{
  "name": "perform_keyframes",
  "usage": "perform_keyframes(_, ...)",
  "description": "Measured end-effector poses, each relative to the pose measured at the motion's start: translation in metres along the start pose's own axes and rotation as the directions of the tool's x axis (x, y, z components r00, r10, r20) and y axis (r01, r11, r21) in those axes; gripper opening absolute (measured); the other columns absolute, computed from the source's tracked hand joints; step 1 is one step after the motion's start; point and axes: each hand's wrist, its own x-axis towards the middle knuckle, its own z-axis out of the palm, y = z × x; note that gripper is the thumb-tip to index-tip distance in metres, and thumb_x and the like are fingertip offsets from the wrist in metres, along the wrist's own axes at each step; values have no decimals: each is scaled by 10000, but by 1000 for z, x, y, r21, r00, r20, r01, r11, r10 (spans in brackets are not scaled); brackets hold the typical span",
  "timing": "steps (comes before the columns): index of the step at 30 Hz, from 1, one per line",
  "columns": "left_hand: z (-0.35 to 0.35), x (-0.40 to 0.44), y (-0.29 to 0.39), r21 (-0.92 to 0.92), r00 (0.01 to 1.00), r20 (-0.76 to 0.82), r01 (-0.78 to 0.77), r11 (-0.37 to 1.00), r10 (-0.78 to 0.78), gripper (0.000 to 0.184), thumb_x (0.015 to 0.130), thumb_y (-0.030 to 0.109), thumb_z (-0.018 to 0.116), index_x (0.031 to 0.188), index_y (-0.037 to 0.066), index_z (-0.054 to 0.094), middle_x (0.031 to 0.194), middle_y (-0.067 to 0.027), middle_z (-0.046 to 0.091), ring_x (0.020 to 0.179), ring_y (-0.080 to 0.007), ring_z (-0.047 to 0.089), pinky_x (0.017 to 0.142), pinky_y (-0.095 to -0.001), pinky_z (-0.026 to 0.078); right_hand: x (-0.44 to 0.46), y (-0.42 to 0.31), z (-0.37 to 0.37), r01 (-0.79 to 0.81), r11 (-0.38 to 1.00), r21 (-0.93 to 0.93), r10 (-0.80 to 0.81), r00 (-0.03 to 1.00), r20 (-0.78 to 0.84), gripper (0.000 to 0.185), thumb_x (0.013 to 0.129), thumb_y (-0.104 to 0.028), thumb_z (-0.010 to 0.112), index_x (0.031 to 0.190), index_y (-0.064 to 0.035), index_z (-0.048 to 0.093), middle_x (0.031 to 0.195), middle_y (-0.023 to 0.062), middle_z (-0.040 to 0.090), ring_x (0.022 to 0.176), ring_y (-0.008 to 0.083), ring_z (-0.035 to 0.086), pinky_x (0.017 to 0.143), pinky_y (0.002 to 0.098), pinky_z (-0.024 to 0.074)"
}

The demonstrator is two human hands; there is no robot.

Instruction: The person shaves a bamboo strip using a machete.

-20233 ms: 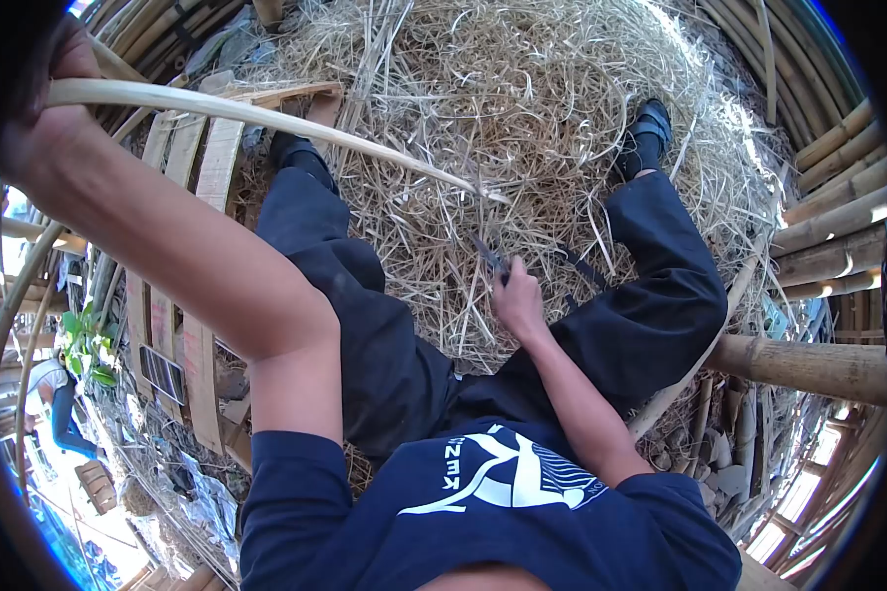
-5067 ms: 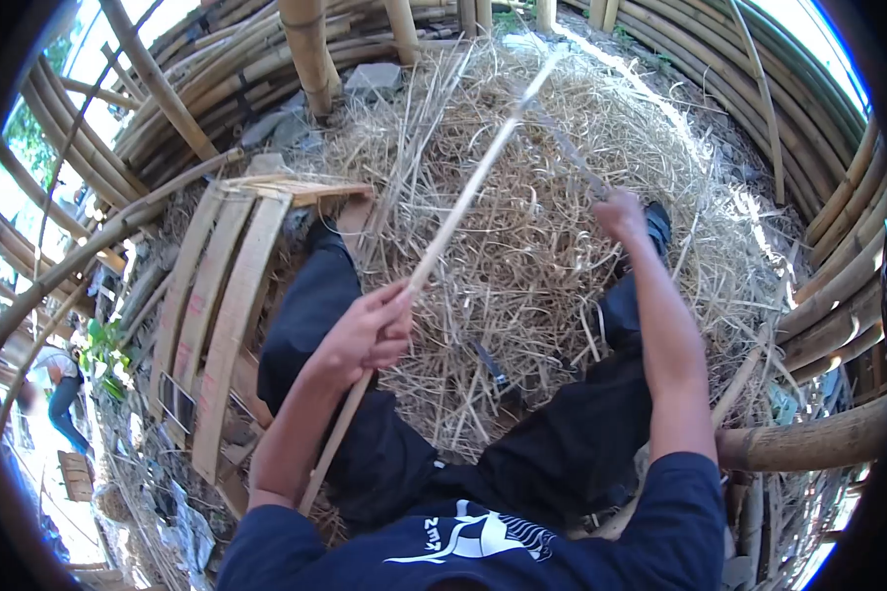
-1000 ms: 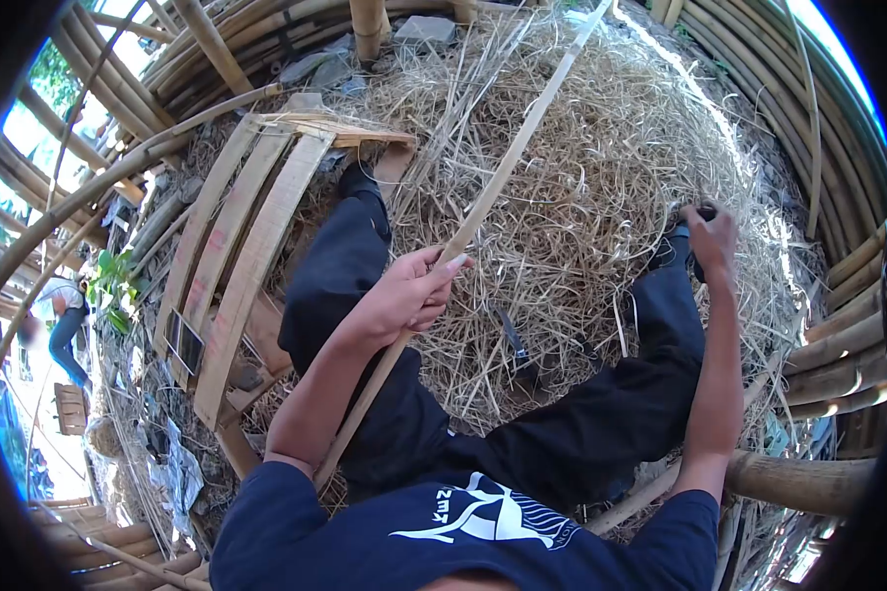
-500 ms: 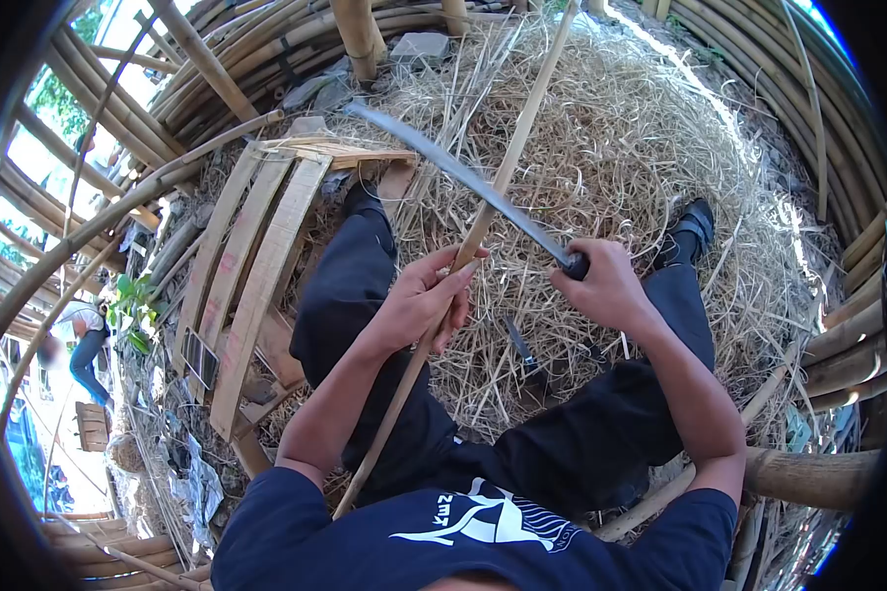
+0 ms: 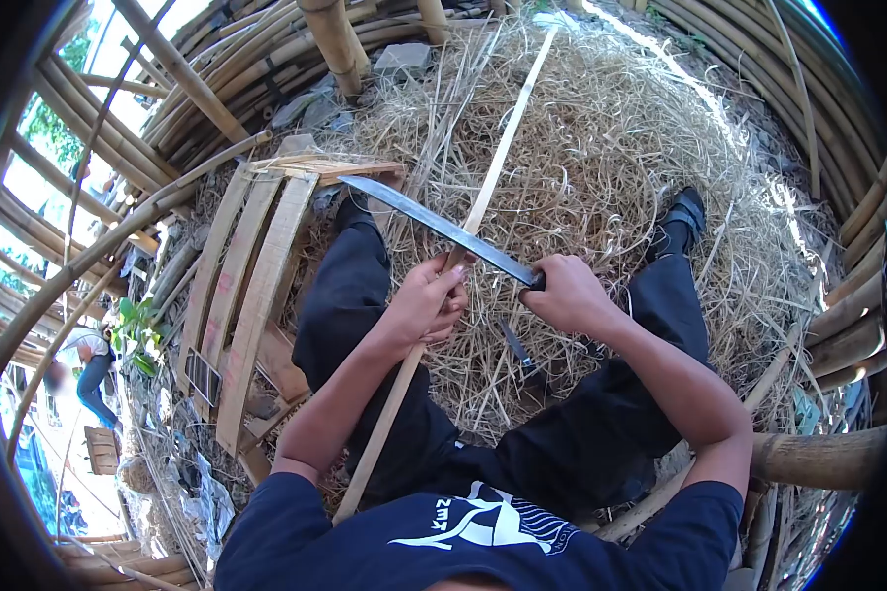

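My left hand is wrapped round a long split bamboo strip, which slants from my waist up to the far side of the shavings. In my right hand is the dark handle of a machete. Its long blade points up and left and crosses the strip just above my left fingers, apparently touching it. A smaller knife with a dark handle lies on the shavings between my legs.
Pale bamboo shavings cover the ground between my feet. A slatted wooden crate stands beside my left leg. Bamboo poles and stacked bamboo surround me. Another person bends over at the far left.
The machete has come closer to my body along the strip, with my right hand moving left and its blade lower. The strip seems turned, now showing a paler, flatter face.
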Motion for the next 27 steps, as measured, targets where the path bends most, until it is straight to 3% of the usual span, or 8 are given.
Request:
perform_keyframes(10,0,33,41,369,999,-52,21,929,-2,144,999,178,415,877,103,431,578,47,360,344,-39,306,293,-225,235,-1,-6,-17,-20,997,72,22,1000,-15,335,748,-277,672,804,54,671,666,222,624,688,360,639,686,432,509)
perform_keyframes(12,-12,54,41,702,973,-22,-148,696,228,251,960,202,490,799,12,522,551,-46,481,449,-149,483,419,-346,377,3,-2,-19,42,997,60,-35,992,-120,353,764,-276,708,836,69,682,611,204,603,587,317,633,611,389,488)
perform_keyframes(14,-11,64,42,838,921,15,-224,497,390,260,925,166,506,793,-49,568,618,-172,571,573,-298,577,561,-423,424,7,5,-20,38,995,93,-23,988,-151,311,759,-234,685,845,65,684,614,209,604,585,321,629,615,394,493)
perform_keyframes(16,-6,65,45,915,807,178,-346,207,563,198,959,124,463,1017,-3,603,662,-49,537,549,-143,514,526,-302,409,11,8,-24,-2,998,63,13,985,-173,268,736,-202,632,853,30,698,732,234,645,728,368,649,726,418,523)
perform_keyframes(17,-3,64,46,927,836,129,-293,235,533,258,942,109,487,1138,-19,596,723,-113,587,656,-201,550,641,-345,429,12,7,-28,-29,999,30,33,988,-149,252,710,-170,611,852,13,708,752,231,656,738,368,656,743,409,533)
perform_keyframes(20,5,57,44,905,814,155,-344,249,559,214,944,112,492,1069,-28,596,710,-135,572,627,-212,535,627,-360,428,22,21,-30,-52,999,-1,51,976,-211,241,690,-165,612,838,-6,717,740,217,662,721,362,658,742,405,539)
perform_keyframes(21,11,53,47,887,805,163,-372,272,570,227,923,123,502,851,-81,571,700,-277,560,689,-449,557,598,-464,406,27,27,-31,21,996,-82,-41,968,-249,241,705,-187,630,785,30,696,649,205,628,646,345,642,707,395,527)
perform_keyframes(27,8,55,39,873,783,165,-399,280,599,225,941,126,491,877,-78,561,686,-269,547,639,-448,530,563,-444,394,47,35,-36,14,985,-171,-51,975,-215,266,655,-217,659,816,-12,712,767,199,662,751,347,648,767,406,523)
